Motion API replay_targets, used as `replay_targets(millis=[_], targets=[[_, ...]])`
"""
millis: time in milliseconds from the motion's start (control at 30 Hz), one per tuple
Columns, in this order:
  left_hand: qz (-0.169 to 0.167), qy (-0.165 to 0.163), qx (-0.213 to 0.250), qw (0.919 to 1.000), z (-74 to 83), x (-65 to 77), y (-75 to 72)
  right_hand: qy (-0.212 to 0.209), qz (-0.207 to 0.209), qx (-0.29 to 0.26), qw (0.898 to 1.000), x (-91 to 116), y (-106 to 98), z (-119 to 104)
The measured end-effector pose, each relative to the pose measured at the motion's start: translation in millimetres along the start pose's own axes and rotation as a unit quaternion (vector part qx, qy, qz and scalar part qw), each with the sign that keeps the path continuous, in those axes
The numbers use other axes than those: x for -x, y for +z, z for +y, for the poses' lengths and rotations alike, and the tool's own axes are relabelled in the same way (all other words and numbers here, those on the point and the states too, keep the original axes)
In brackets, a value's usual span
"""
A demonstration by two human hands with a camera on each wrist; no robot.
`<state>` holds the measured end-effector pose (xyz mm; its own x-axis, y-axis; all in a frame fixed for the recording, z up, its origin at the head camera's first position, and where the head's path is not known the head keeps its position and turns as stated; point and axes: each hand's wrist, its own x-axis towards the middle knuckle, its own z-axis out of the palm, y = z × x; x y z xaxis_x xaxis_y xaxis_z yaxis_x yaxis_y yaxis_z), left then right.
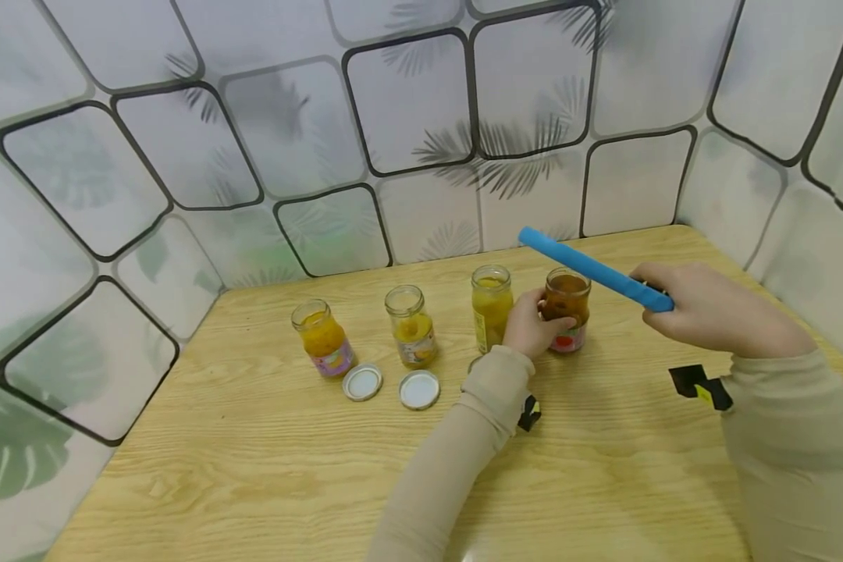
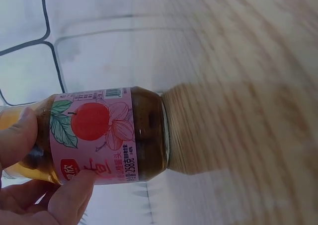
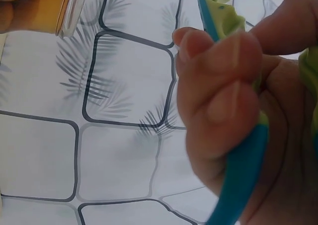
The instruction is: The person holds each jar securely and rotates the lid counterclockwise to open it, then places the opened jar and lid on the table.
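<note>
My left hand [image 1: 530,324] holds a glass jar [image 1: 568,290] of dark brown fruit, thumb across its front and fingers round the side. In the left wrist view the jar [image 2: 144,130] shows a pink label with a red fruit and stands on the table. Its mouth is uncovered. Up to the right, my right hand [image 1: 698,308] grips a blue jar opener [image 1: 590,269] in the air, its far end reaching over toward the jar. The right wrist view shows the jar opener's green toothed inner side [image 3: 223,14] and the curled fingers [image 3: 223,101].
Left of the held jar stand a tall yellow jar [image 1: 490,300], a half-full jar [image 1: 412,332] and an orange jar [image 1: 323,336], all lidless. Two lids [image 1: 362,382] [image 1: 418,389] lie before them; another is partly hidden by the left wrist. A patterned wall [image 1: 421,109] closes the back.
</note>
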<state>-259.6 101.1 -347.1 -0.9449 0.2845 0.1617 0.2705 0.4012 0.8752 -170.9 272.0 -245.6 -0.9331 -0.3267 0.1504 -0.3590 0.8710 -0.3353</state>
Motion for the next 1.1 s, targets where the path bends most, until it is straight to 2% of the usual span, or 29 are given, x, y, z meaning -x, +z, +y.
replay_targets(millis=[300, 433, 533, 667, 733, 833, 900, 933, 967, 1000, 1100], targets=[[0.007, 0.000, -0.012, 0.9999, -5.0, 0.2, -6.9, -0.020, -0.002, -0.021, 1.000, -6.7, 5.4, -4.0], [0.005, -0.008, -0.012, 0.9999, -8.9, 1.7, -8.7, -0.037, -0.005, -0.048, 0.998, -9.7, 9.3, -3.6], [-0.012, -0.045, -0.009, 0.9989, -12.2, 6.4, -10.3, -0.059, -0.012, -0.089, 0.994, -12.5, 12.9, -1.9], [-0.054, -0.093, 0.004, 0.9941, -16.8, 18.1, -15.2, -0.082, -0.024, -0.138, 0.987, -15.0, 18.2, 4.1], [-0.078, -0.091, 0.006, 0.9928, -17.9, 24.9, -19.6, -0.081, -0.033, -0.156, 0.984, -14.3, 20.8, 8.6], [-0.123, -0.065, -0.014, 0.9901, -18.5, 35.3, -30.5, -0.085, -0.054, -0.174, 0.980, -11.3, 24.9, 17.4], [-0.156, -0.047, -0.027, 0.9862, -18.7, 42.5, -41.3, -0.106, -0.080, -0.207, 0.969, -9.1, 28.4, 25.1], [-0.172, -0.042, -0.035, 0.9835, -19.2, 46.0, -47.3, -0.128, -0.094, -0.228, 0.960, -8.0, 30.7, 29.5], [-0.188, -0.036, -0.040, 0.9806, -20.2, 49.4, -53.5, -0.154, -0.113, -0.256, 0.948, -7.2, 33.6, 34.3], [-0.200, -0.035, -0.042, 0.9783, -21.7, 52.8, -59.5, -0.172, -0.134, -0.283, 0.934, -5.9, 36.5, 38.9], [-0.224, -0.027, -0.054, 0.9727, -25.6, 61.2, -76.1, -0.220, -0.206, -0.376, 0.876, -2.4, 47.9, 51.8]])
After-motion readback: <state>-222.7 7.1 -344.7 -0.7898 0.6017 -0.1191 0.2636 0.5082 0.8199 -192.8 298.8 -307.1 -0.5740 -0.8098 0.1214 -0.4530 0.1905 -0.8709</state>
